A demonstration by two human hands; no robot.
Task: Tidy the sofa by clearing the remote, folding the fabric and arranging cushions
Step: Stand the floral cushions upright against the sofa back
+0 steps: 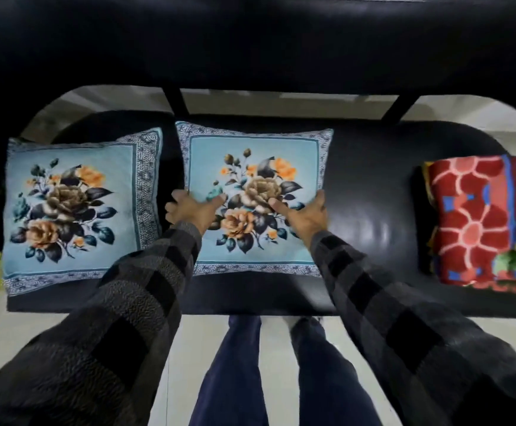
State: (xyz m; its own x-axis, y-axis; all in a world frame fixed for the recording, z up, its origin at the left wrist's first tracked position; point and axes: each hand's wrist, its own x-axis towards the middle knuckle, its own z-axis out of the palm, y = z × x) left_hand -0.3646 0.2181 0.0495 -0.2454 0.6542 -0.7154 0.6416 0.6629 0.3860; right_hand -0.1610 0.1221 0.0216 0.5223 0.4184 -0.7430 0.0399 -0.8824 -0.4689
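**Both hands on the middle cushion**

Head cam, looking straight down at a black sofa [370, 210] with a shiny seat. Two light-blue floral cushions lie flat on it. The left cushion [78, 210] sits at the left of the frame, and the middle cushion [256, 167] is just right of it, around the centre, with a thin dark gap of seat between them.

The left hand [189, 210] grips the middle cushion's left edge, fingers curled around the side and thumb lying across the top. The right hand [305, 216] does the same on the right edge, thumb pointing in over the flower print. So both are closed on that cushion, one per side.

Over at the right edge of the frame there's the folded fabric [481, 222], red with a pink flower pattern and bits of blue and yellow, sitting on the seat well apart from the cushions.

Can't spot the remote anywhere in this view. Grey checked sleeves [146, 281] come up from the bottom, and dark blue trousers [235, 370] over a pale floor [10, 327].
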